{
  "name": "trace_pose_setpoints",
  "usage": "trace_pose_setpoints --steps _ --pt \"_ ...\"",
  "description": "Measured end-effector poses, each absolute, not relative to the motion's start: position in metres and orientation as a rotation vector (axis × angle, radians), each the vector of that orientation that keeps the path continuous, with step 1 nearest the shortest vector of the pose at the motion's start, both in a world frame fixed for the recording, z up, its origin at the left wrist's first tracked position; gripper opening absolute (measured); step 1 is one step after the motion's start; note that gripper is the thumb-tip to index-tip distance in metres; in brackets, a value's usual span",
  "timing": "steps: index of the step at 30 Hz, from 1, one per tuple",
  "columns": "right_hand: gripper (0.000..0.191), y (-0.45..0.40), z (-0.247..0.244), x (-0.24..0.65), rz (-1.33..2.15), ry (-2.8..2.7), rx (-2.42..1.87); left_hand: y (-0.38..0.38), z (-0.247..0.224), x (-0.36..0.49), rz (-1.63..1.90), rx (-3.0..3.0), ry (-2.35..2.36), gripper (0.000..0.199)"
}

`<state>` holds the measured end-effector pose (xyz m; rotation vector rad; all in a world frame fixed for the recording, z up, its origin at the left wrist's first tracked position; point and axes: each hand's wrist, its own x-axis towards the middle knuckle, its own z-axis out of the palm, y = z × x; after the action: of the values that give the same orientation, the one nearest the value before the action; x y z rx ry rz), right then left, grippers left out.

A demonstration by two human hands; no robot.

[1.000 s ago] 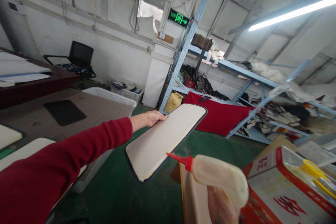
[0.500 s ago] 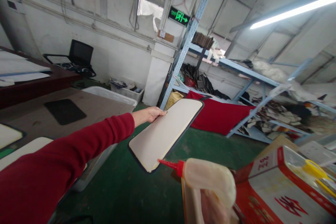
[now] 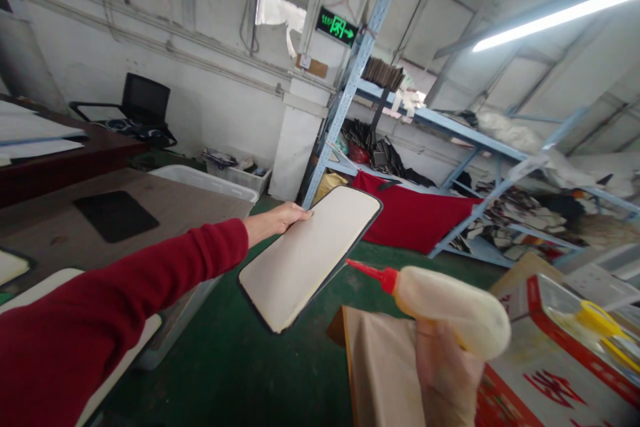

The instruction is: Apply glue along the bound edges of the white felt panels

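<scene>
Left fingers [image 3: 300, 213]: pinched on cream, dark-edged rectangular panel [image 3: 310, 257], perhaps to leave opposite edge free.
Right fingers [image 3: 443, 340]: curled around translucent plastic bottle [image 3: 450, 303], its red nozzle [image 3: 369, 270] ahead, beside panel.

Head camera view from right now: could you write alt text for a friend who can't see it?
A person's left hand holds a pale, dark-edged panel, while the right hand holds a squeeze bottle, its red nozzle close to the panel's edge. Beyond are blue shelves and a red cloth.
</scene>
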<state>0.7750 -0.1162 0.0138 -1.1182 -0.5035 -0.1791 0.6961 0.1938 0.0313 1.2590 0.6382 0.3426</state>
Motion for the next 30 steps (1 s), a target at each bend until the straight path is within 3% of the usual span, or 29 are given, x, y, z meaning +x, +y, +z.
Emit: trace_pose_setpoints --steps 10,21,30 --pt "0.052 -0.111 0.027 0.792 -0.314 -0.408 -1.369 0.191 0.037 0.696 0.306 1.295 0.553 0.028" --pt "0.071 -0.129 -0.041 0.767 0.145 -0.519 -1.438 0.205 0.029 0.704 0.338 1.305 0.621 0.029" --pt "0.052 -0.107 -0.015 0.773 0.038 -0.400 -1.157 0.212 0.028 0.710 0.371 1.275 0.717 0.022"
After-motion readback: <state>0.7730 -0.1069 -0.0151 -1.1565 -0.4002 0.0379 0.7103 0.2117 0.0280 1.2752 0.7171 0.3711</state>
